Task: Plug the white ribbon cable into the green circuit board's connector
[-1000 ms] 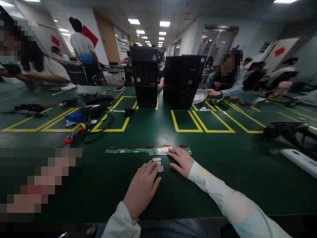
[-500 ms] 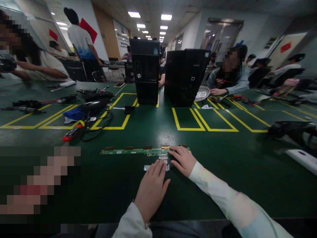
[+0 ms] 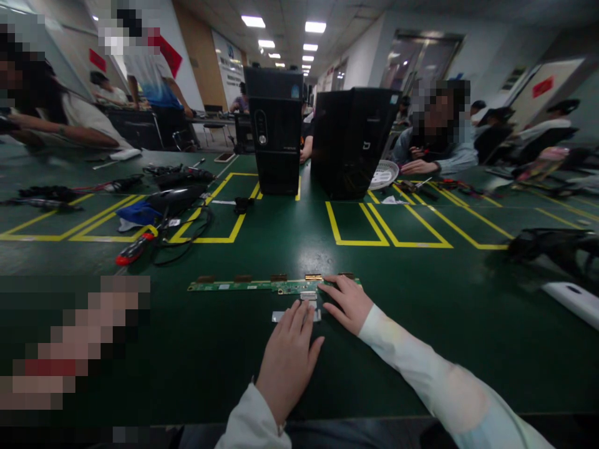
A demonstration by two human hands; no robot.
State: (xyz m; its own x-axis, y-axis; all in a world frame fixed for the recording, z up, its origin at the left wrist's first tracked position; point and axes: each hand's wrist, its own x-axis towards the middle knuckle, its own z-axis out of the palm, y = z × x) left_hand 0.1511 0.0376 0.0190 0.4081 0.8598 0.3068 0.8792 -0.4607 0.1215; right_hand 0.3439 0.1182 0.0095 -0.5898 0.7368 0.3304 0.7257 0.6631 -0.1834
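Note:
A long narrow green circuit board (image 3: 243, 286) lies flat on the green table in front of me, with brown and gold tabs along its far edge. My right hand (image 3: 346, 304) rests on the board's right end, fingers spread. Just below the board, a flat silvery-white ribbon cable (image 3: 279, 316) sits near its connector. My left hand (image 3: 289, 355) lies palm down over this cable, fingers stretched forward and thumb apart. Its fingertips touch the cable and hide part of it.
Two black computer towers (image 3: 276, 134) stand ahead. A red-black screwdriver (image 3: 133, 249), blue cloth (image 3: 138, 214) and cables lie to the left. A white-edged device (image 3: 568, 299) is at the right. A pixelated co-worker's arm (image 3: 84, 337) reaches in at left; a person (image 3: 435, 140) sits opposite.
Both hands stay almost where they were on the cable and board. The view tilts very slightly. The pixelated arm at left shifts a little.

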